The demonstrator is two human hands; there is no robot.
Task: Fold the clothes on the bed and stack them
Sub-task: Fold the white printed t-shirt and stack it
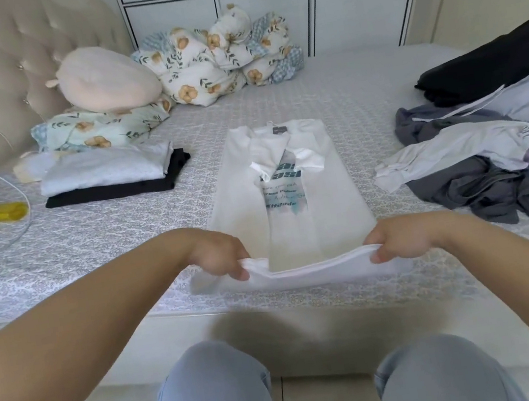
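White T-shirt (290, 196) lay in the middle of the bed (88, 235), sides already folded in, and the left hand (218, 258) and right hand (400, 236) each pinched its near hem, so the lengthwise fold was in hand; next, I judge, the hem must go toward the collar.

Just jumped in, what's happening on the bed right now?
A person is folding a white T-shirt laid flat on the bed, its sides already turned in. The left hand and right hand each pinch a corner of its near hem. A stack of folded clothes sits to the left; a pile of unfolded clothes waits on the right.
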